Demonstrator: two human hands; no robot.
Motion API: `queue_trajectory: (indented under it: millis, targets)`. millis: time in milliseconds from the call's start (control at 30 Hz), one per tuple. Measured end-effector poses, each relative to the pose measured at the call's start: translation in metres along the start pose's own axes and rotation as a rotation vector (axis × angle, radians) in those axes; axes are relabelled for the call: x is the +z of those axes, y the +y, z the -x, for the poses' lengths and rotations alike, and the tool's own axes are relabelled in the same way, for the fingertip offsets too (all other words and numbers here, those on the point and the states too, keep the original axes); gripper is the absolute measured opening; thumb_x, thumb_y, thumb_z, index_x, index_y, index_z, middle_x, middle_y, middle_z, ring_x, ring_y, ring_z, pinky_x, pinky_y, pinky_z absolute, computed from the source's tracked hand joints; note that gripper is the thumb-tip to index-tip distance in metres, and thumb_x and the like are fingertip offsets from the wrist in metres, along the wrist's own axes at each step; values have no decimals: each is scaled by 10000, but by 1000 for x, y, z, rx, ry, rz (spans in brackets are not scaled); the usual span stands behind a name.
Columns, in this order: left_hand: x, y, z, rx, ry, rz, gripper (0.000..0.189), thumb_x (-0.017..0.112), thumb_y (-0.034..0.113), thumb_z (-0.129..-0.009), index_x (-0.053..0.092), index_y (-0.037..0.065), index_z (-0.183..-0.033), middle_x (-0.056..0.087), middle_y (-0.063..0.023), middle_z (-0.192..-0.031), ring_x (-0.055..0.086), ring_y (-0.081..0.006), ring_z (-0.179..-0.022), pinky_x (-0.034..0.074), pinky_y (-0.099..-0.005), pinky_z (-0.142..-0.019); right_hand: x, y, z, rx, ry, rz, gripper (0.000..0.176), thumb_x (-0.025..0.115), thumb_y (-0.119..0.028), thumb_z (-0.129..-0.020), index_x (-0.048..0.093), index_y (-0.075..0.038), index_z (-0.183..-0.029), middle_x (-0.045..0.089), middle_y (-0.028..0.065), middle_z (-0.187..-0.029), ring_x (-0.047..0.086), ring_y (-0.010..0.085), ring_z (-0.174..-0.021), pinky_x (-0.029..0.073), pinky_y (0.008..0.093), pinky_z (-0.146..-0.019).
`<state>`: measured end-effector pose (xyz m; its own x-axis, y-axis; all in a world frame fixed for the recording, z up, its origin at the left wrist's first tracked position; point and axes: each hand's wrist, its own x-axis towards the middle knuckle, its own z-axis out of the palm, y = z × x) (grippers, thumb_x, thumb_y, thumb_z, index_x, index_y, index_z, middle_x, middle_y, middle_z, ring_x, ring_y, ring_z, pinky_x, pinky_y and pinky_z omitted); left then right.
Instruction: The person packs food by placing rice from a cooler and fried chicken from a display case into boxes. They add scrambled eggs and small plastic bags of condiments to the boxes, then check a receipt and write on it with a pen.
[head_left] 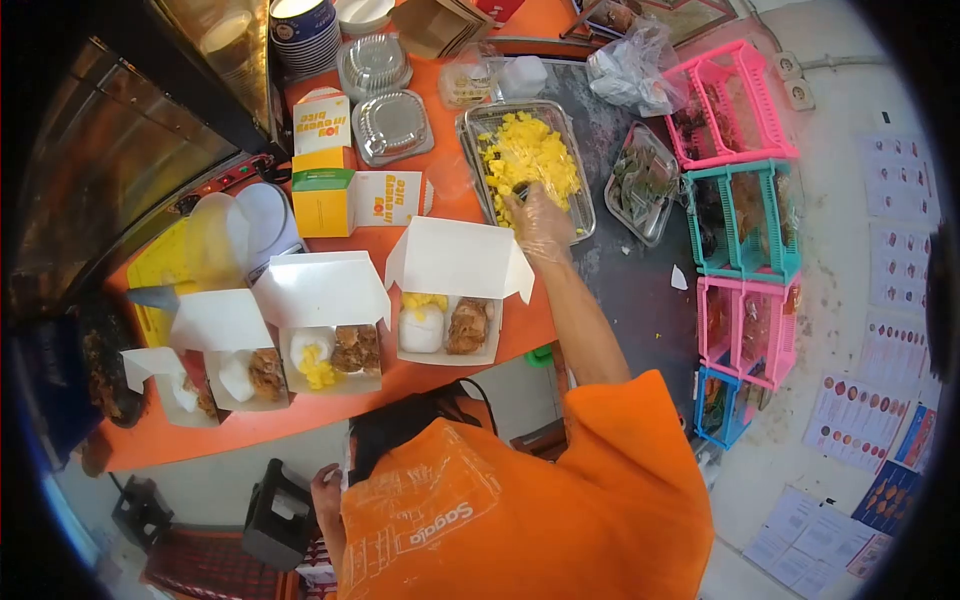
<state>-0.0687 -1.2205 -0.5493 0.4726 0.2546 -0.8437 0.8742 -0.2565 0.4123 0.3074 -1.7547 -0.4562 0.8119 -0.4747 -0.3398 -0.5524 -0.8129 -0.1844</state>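
My right hand (543, 222), in a clear plastic glove, reaches into a clear tray (585, 200) of chopped yellow egg (528, 145). Its fingers are closed around a small dark object (521, 190), mostly hidden. Down beside my body, my bare left hand (326, 492) hangs with fingers loosely bent; nothing shows in it. Nearest the tray, an open white box (455, 262) contains a white rice mound (422, 328), fried chicken (468, 326) and yellow egg. Another open box (322, 285) to its left has rice, chicken and egg. Two more boxes (222, 318) farther left show rice and chicken.
Clear lidded containers (391, 128) and folded printed cartons (323, 205) lie behind the boxes. A tray of green leaves (642, 185) is right of the egg tray. Pink baskets (735, 105) and a teal basket (745, 220) line the right edge. A glass cabinet (150, 110) stands left.
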Motion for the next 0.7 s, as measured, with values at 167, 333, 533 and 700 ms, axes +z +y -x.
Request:
queue_trajectory:
  millis: [167,333,533,700]
  targets:
    - [-2,30,11,49,-7,-48,264,633,85,-862,685,6,-1109,521,40,-618,434,-59,-560,333,-256,-493,45,79,-51,-40,81,-261,808,601,-705,-810,599,57,-1080,684,263,-946,689,366,-878,521,475,-765]
    - [-2,29,10,73,27,-78,252,620,88,-867,686,6,-1096,547,27,-622,456,-61,-554,355,-257,-499,5,68,-48,75,-61,-165,874,582,-777,-770,665,84,-899,679,211,-806,663,307,-752,484,462,-700]
    - [-19,32,8,159,97,-132,306,644,125,-837,672,14,-1121,561,-36,-567,502,-85,-542,389,-288,-502,14,72,-40,-210,33,-329,627,698,-588,-813,689,5,-1016,690,158,-879,650,267,-741,500,431,-688]
    - [-65,69,3,336,255,-363,475,674,190,-826,586,57,-1273,613,-148,-599,595,-270,-525,444,-410,-513,-12,51,-9,195,-333,-1064,452,523,-445,-983,583,-60,-1212,640,110,-935,600,219,-810,494,377,-673]
